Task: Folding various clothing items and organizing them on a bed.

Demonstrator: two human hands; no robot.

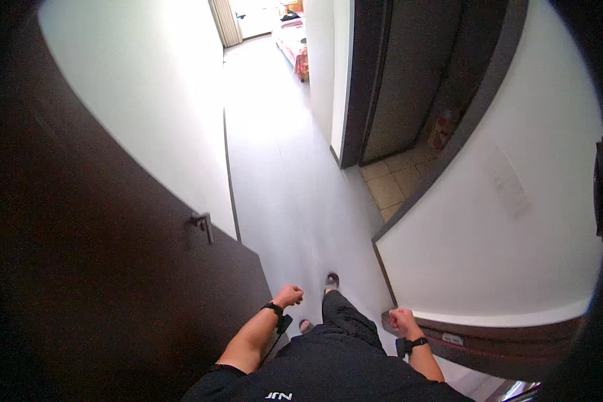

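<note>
My left hand hangs before my body with curled fingers, near the edge of an open dark brown door. It seems to hold nothing. The door's lever handle is up and to the left of it. My right hand is curled in a loose fist by the lower right wall, near a dark panel that bears a small metal plate. Nothing shows in its fingers. Each wrist wears a black band with a small dark device. My feet, in open sandals, stand apart on the grey floor.
A passage leads ahead between white walls to a bright room with a bed and a curtain. On the right, a dark-framed doorway opens onto a tiled floor, where a reddish object stands in shadow.
</note>
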